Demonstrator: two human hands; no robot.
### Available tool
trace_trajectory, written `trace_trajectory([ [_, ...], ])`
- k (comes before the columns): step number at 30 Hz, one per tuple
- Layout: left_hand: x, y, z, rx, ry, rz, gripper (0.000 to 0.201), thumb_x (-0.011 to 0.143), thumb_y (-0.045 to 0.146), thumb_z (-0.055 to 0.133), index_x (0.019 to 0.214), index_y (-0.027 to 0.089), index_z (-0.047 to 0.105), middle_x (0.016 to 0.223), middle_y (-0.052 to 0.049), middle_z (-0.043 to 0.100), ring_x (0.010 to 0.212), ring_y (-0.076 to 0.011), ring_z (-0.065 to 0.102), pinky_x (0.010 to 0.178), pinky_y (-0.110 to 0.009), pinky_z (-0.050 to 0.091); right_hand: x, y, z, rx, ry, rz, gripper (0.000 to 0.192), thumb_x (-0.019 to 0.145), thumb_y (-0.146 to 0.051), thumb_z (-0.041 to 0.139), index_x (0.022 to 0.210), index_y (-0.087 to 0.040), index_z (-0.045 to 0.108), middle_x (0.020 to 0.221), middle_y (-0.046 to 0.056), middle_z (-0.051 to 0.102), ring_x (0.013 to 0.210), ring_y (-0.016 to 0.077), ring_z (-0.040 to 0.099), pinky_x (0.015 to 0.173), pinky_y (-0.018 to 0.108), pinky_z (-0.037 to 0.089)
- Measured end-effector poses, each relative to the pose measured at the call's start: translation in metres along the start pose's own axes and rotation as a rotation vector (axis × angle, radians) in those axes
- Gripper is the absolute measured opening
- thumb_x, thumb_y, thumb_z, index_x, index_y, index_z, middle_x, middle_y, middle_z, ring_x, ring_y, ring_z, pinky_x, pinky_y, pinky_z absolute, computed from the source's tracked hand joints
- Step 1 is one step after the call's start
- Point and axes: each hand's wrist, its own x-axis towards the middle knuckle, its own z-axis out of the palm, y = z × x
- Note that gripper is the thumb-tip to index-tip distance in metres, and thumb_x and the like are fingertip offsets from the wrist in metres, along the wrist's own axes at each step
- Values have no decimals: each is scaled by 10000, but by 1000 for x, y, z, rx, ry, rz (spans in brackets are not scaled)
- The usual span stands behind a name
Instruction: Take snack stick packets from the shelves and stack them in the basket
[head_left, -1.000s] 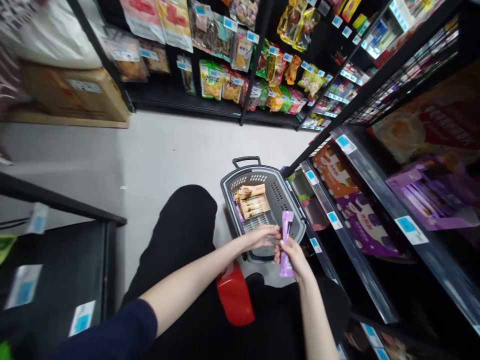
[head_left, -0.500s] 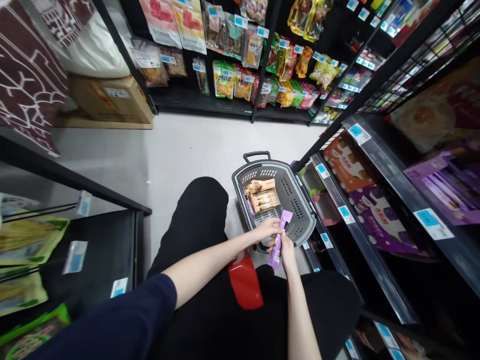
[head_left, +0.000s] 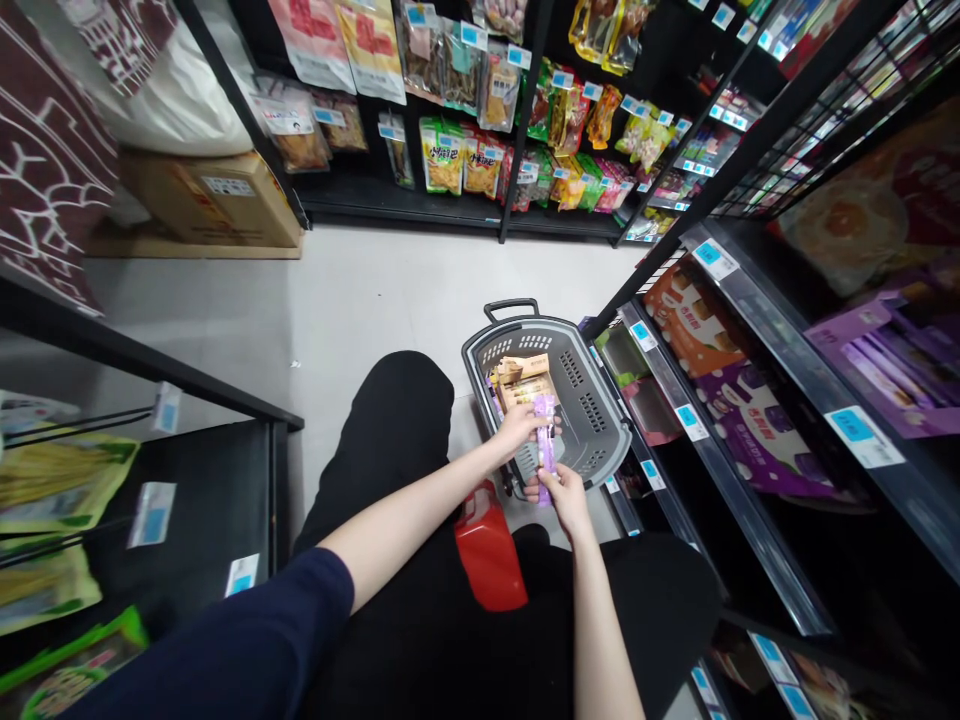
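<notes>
Over the grey basket (head_left: 592, 425) on the floor, we held the purple packet (head_left: 546, 440) w/ both hands: left hand (head_left: 520, 428) clenched on its top, right hand (head_left: 562, 492) on its bottom. Half a sec. before, the packet was nearer our knees; now above the brown boxes (head_left: 523, 380) inside.

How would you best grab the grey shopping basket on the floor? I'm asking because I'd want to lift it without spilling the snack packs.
Probably by the dark handle at the far end of the grey basket, coming from above. It stands out clear of the rim as a loop, while both hands, left hand and right hand, hold a purple pack over the near end.
</notes>
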Motion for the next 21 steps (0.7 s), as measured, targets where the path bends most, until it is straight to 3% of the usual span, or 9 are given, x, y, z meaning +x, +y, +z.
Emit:
trace_trajectory([
  [10,10,20,-12,-194,128,138,105,710,93,601,811,67,599,715,-110,673,653,-211,661,634,-397,555,-1,-8,5,49,-31,-7,445,579,-522,674,794,-147,568,610,19,637,566,207,633,472,284,494],
  [14,11,24,-10,-268,173,178,106,713,106,616,815,87,593,753,-103,678,675,-198,658,660,-378,550,-3,-10,3,-13,43,-40,424,584,-512,672,756,-138,573,588,24,634,527,197,619,438,273,481],
  [17,5,19,-3,-258,47,88,192,688,139,668,862,105,594,792,-98,683,700,-185,656,682,-345,536,0,-8,2,-39,127,-116,403,626,-520,632,720,-133,570,562,23,625,498,182,606,425,264,476],
  [21,-6,-3,5,64,-178,-133,301,578,142,759,840,80,624,802,-118,688,701,-179,652,634,-267,510,7,-1,-1,-31,190,-183,393,664,-502,607,769,-125,575,579,24,631,465,161,593,414,252,475],
])
